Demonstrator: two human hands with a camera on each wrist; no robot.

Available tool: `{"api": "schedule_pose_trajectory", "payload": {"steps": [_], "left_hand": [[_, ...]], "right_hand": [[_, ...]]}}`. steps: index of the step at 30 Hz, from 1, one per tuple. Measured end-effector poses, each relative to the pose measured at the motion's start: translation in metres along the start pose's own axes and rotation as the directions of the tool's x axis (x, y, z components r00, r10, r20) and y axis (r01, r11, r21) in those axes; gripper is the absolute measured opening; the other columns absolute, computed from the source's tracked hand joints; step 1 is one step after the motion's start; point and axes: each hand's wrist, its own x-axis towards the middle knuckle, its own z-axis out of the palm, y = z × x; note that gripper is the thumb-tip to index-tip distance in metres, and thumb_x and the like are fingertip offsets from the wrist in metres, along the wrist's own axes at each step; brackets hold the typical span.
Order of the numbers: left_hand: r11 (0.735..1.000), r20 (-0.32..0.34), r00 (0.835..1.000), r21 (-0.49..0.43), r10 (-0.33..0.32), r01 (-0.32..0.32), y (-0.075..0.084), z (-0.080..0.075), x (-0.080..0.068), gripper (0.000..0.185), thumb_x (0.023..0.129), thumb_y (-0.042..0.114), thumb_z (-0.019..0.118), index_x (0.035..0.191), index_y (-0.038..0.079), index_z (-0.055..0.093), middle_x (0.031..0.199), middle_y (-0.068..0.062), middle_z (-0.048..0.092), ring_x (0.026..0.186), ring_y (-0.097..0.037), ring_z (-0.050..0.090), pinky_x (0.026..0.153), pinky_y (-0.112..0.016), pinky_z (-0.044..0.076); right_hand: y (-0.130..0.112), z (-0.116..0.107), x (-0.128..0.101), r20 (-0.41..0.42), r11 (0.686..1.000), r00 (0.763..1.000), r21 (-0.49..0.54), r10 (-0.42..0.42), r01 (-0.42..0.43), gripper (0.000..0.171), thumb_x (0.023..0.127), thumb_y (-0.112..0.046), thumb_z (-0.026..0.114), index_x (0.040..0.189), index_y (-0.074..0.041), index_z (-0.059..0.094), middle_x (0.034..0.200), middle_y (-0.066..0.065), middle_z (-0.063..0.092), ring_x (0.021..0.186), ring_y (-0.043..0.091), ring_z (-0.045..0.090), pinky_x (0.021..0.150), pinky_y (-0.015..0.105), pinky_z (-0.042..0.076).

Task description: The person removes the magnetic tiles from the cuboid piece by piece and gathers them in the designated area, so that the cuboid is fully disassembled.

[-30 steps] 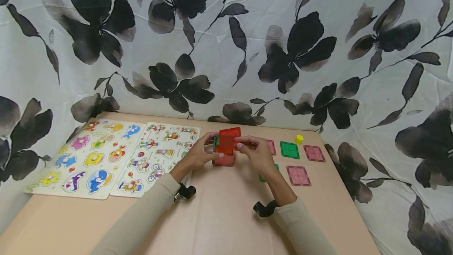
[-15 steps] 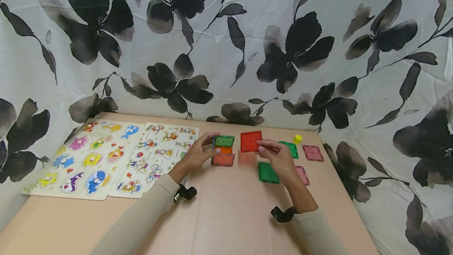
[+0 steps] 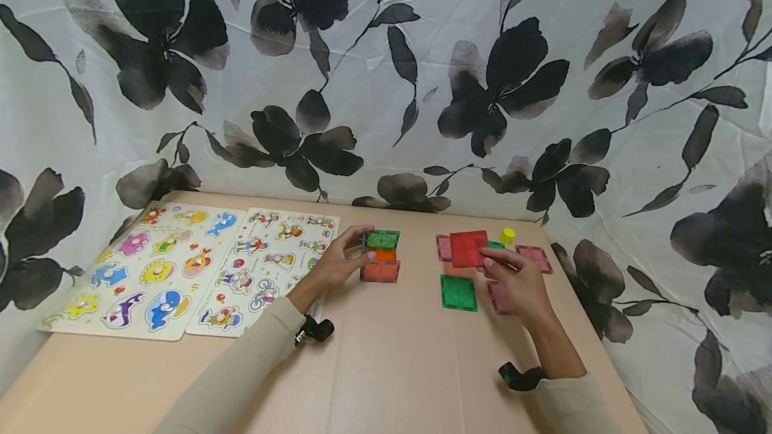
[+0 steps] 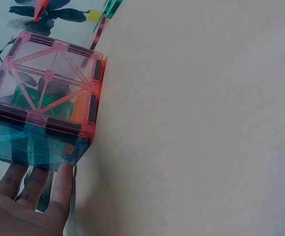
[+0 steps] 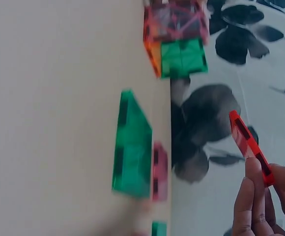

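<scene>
My left hand (image 3: 333, 265) holds the left side of a small box of see-through magnetic tiles (image 3: 381, 272), with the thumb near its front. In the head view green, orange and red faces show. The left wrist view shows a pink tile (image 4: 48, 73) and a blue tile (image 4: 29, 142), with fingertips against the blue one. Off to the right, my right hand (image 3: 523, 285) pinches a red magnetic tile (image 3: 469, 250) by its edge, held up over the loose tiles. In the right wrist view that red tile (image 5: 250, 147) is seen edge-on between thumb and fingers.
Around the right hand lie a green tile (image 3: 458, 293) and pink tiles (image 3: 533, 259), some partly covered. A yellow cylinder (image 3: 507, 236) stands behind them. Two picture boards (image 3: 205, 286) cover the table's left side. A flowered cloth (image 3: 386, 86) hangs along the back edge.
My right hand has drawn the red tile away from the box and carried it right, over the loose tiles. The left hand has stayed at the box.
</scene>
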Motion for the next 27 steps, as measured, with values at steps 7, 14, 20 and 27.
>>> {"api": "schedule_pose_trajectory", "payload": {"steps": [7, 14, 20, 27], "left_hand": [[1.000, 0.001, 1.000, 0.016, 0.018, -0.018, 0.000, 0.000, -0.001, 0.060, 0.103, 0.014, 0.071, 0.158, 0.017, 0.047, 0.162, -0.008, 0.048, 0.154, -0.036, 0.042, 0.119, -0.054, 0.048], [1.000, -0.002, 1.000, 0.007, 0.015, -0.015, -0.001, 0.000, 0.000, 0.059, 0.103, 0.013, 0.071, 0.157, 0.020, 0.049, 0.161, -0.009, 0.049, 0.153, -0.036, 0.043, 0.115, -0.050, 0.052], [1.000, 0.002, 1.000, -0.001, -0.008, 0.008, -0.001, -0.001, 0.000, 0.062, 0.103, 0.014, 0.071, 0.160, 0.015, 0.046, 0.161, -0.006, 0.049, 0.154, -0.034, 0.042, 0.118, -0.053, 0.049], [1.000, 0.003, 1.000, -0.002, -0.007, 0.007, -0.001, -0.001, 0.000, 0.062, 0.103, 0.013, 0.071, 0.159, 0.015, 0.046, 0.161, -0.006, 0.048, 0.154, -0.035, 0.041, 0.118, -0.055, 0.048]], "right_hand": [[0.020, -0.034, -0.007, -0.063, 0.999, 0.998, -0.035, 0.016, -0.018, 0.038, 0.108, -0.019, 0.064, 0.144, -0.008, 0.066, 0.147, 0.012, 0.058, 0.105, -0.002, 0.070, 0.094, 0.018, 0.060], [0.046, -0.070, -0.014, -0.116, 1.000, 0.993, -0.006, -0.008, 0.007, 0.040, 0.106, -0.012, 0.066, 0.143, 0.002, 0.064, 0.113, -0.012, 0.072, 0.095, 0.002, 0.074, 0.085, 0.017, 0.062], [0.063, -0.097, -0.017, -0.147, 0.996, 0.989, 0.086, 0.026, -0.014, 0.040, 0.104, -0.009, 0.068, 0.141, 0.004, 0.064, 0.105, -0.018, 0.076, 0.090, 0.004, 0.078, 0.081, 0.017, 0.063], [0.082, -0.116, -0.019, -0.213, 0.990, 0.966, 0.021, 0.144, -0.142, 0.036, 0.105, -0.013, 0.066, 0.140, -0.003, 0.068, 0.100, -0.025, 0.072, 0.088, 0.001, 0.074, 0.080, 0.015, 0.062]]}}
